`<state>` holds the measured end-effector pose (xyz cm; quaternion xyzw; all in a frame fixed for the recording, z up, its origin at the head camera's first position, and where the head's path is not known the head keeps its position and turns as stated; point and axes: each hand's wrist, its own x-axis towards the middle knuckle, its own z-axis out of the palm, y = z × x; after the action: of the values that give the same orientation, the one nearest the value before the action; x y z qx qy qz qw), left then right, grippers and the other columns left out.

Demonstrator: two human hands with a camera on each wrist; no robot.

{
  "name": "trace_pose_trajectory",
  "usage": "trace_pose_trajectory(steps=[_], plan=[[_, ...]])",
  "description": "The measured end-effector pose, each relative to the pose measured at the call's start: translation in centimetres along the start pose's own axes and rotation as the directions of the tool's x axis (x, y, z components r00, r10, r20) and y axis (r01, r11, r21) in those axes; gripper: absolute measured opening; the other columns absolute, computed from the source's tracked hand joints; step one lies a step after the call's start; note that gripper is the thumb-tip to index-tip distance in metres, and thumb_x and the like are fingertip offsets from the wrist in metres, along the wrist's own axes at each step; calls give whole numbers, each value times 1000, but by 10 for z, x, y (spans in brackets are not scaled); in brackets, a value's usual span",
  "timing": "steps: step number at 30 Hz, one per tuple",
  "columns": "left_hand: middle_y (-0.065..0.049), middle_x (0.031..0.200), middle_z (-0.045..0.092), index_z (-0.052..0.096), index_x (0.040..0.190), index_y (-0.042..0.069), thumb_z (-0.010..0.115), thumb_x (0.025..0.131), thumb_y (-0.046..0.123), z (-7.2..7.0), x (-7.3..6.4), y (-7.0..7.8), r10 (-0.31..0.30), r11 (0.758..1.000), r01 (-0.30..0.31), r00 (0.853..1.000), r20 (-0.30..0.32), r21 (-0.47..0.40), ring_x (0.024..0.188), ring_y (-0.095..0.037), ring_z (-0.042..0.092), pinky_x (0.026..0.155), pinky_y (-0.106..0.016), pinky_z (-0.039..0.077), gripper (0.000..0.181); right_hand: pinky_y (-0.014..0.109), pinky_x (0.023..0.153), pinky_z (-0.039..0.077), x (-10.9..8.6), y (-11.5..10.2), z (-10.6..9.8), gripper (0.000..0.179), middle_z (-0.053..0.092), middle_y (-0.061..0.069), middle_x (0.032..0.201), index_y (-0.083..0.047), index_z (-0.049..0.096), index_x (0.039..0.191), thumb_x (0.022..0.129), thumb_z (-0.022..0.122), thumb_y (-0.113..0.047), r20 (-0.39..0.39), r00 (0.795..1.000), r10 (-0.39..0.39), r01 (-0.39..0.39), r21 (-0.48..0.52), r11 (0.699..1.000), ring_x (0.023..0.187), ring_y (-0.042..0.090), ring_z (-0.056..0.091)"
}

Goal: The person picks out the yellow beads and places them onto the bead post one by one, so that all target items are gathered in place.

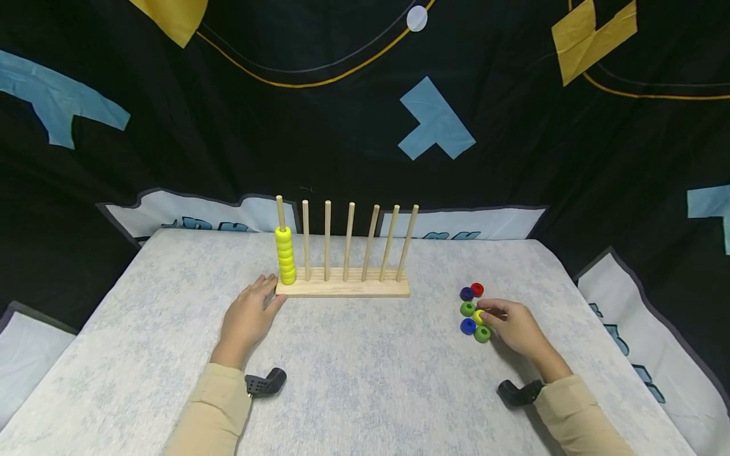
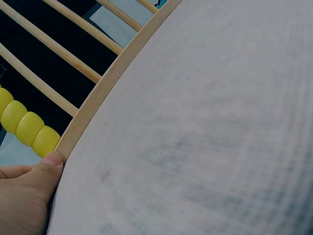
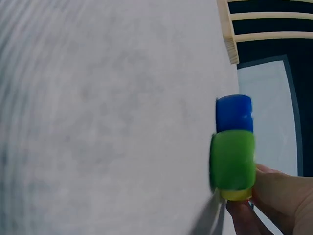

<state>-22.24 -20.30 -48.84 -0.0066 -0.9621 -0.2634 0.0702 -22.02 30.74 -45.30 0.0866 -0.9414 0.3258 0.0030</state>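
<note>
A wooden peg rack stands on the table with several upright pegs; yellow beads are stacked on its leftmost peg. My left hand holds the left end of the rack's base, its thumb against the front corner, as the left wrist view also shows. At the right, my right hand pinches a yellow bead between thumb and fingers. Around that bead lie two green beads, blue beads and a red bead. In the right wrist view a green bead hides most of the yellow one.
A pale mottled cloth covers the table. Behind it hangs a black curtain with blue and yellow shapes. A black wrist camera sits on the left wrist, and another camera on the right.
</note>
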Motion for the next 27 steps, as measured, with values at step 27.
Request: trace_pose_trajectory(steps=[27], plan=[[-16,156,40,43,150,8,53,103,39,1,-1,-2,-2,1000,2,1000,-1,-1,145,-44,34,114,-68,29,58,45,92,58,-3,-2,0,35,69,18,123,-3,65,128,95,68,-17,-72,997,-8,8,-2,1000,109,32,69]])
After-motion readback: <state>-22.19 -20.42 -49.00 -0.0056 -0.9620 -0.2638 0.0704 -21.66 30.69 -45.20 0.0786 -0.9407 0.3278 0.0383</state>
